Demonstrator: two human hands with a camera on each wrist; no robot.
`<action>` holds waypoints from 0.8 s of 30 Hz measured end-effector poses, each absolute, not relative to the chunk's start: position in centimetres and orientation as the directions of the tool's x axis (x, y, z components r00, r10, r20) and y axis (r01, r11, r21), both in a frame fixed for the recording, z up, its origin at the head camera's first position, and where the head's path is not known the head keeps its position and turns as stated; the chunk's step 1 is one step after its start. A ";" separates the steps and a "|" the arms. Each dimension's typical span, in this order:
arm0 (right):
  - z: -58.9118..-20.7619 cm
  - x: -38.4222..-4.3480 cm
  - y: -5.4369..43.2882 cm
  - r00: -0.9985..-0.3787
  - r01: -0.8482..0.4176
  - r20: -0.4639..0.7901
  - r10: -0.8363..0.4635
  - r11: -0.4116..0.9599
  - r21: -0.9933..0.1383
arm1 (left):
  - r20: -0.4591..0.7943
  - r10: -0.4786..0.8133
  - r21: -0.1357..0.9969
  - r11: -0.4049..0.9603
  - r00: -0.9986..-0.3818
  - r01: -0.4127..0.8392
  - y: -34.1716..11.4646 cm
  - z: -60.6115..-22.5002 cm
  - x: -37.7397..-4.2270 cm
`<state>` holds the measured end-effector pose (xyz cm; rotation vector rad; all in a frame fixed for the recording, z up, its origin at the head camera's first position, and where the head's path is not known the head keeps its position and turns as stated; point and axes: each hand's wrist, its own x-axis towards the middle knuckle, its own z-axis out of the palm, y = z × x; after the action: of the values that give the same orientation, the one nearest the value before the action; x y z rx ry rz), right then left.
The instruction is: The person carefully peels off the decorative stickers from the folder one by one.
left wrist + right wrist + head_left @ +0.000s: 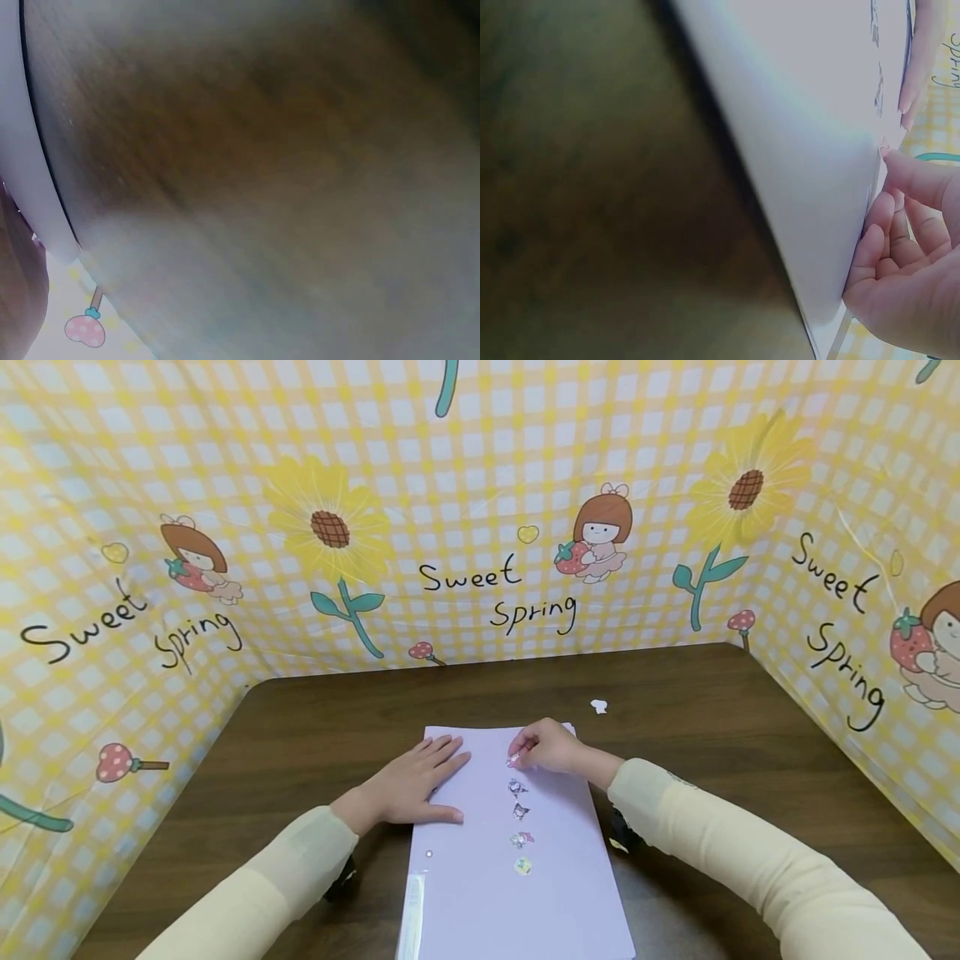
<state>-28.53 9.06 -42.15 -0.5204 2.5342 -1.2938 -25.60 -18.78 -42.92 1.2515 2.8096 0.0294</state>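
Note:
A lavender folder or stack of sheets (555,877) lies lengthwise on the table. My left hand (416,781) rests flat on its upper left part, fingers spread. With thumb and fingertips, my right hand (551,747) pinches a small pink sticker (513,761) at the folder's upper middle; the fingers partly cover it. Below the sticker runs a column of cartoon stickers: two dark and white ones, a pink and green one (522,840) and a yellow one (522,866). The right wrist view shows the curled right hand (907,240) low over the folder's surface (802,150).
A small white cut-out piece (598,707) lies on the dark wooden table (337,710) beyond the folder's top right corner. A clear strip (412,914) lies along the folder's lower left edge. Yellow checked cloth (465,477) walls the table at the back and sides.

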 end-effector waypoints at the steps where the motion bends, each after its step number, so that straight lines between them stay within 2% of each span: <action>1: -42.1 -28.6 9.1 -0.907 -0.176 -0.070 -0.416 0.524 -0.834 | -0.053 0.743 0.043 0.669 -0.667 0.742 -18.8 -42.9 -25.6; 6: -41.9 -28.8 9.3 -0.918 -0.096 -0.108 -0.380 0.481 -0.871 | -0.060 0.741 0.045 0.671 -0.668 0.740 -18.7 -42.8 -25.6; 16: -41.9 -29.4 10.8 -0.936 -0.117 -0.080 -0.343 0.517 -0.848 | -0.069 0.738 0.047 0.675 -0.671 0.737 -18.8 -42.9 -25.6; 24: -41.7 -29.7 12.5 -0.953 -0.063 -0.098 -0.287 0.502 -0.862 | -0.063 0.742 0.044 0.670 -0.667 0.741 -18.8 -43.0 -25.7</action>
<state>-29.69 12.52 -41.71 -0.2978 2.5179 -1.4314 -25.73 -18.77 -42.96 1.2462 2.8018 0.0222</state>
